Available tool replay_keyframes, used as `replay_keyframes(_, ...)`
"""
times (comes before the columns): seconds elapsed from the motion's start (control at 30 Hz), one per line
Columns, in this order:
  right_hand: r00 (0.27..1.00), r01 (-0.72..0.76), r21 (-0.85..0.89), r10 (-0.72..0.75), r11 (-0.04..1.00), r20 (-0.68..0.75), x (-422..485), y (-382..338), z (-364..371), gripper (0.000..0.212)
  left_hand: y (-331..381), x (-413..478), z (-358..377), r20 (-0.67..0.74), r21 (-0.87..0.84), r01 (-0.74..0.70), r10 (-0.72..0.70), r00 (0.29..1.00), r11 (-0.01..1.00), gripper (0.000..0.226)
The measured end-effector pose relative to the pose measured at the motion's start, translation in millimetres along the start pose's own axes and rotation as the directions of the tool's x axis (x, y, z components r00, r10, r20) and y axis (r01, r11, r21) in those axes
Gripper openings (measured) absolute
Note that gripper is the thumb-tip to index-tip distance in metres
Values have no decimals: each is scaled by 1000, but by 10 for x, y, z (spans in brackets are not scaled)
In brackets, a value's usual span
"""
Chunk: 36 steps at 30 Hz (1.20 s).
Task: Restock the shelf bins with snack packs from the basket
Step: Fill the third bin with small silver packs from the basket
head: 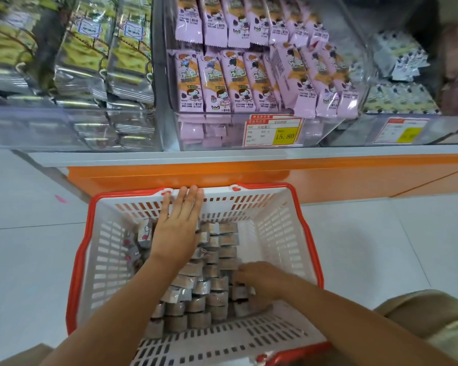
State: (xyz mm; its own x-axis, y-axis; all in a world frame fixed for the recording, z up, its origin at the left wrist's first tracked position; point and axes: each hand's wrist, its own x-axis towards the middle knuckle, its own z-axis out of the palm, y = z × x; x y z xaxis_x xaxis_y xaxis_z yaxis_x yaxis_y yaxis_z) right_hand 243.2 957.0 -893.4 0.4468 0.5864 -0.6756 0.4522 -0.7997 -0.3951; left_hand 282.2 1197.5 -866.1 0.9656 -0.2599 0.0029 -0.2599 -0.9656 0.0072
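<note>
A white basket with a red rim (275, 228) stands on the floor below the shelf. Several small silver-brown snack packs (209, 283) fill its bottom in rows. My left hand (177, 225) lies flat over the packs at the far left, fingers together and stretched up against the far wall. My right hand (259, 281) reaches down into the near right part, fingers curled around some packs (239, 293). Above, a clear shelf bin (312, 133) holds purple snack packs (222, 83).
Left of it, a bin (24, 128) holds silver and green packs (90, 56). A bin on the right (447, 130) contains white packs (399, 59). An orange shelf base (354, 178) runs behind the basket. Yellow price tags (273, 133) hang on the bin fronts. My knee (423, 313) shows at lower right.
</note>
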Motion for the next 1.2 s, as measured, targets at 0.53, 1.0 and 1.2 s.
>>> replay_keyframes(0.53,93,482,183,157,857,-983,-2491,-114,-2060,20,741,406,-1460,-576,-97,-326,214,789,941,70)
replay_keyframes(1.0,-93,46,403,406,914,-909,-1905,976,-3205,19,925,796,-1563,-557,111,-173,205,805,979,91)
replay_keyframes(1.2,11,-177,386,394,905,-919,-1497,1158,-3534,19,882,865,-1512,-602,126,-190,228,766,974,78)
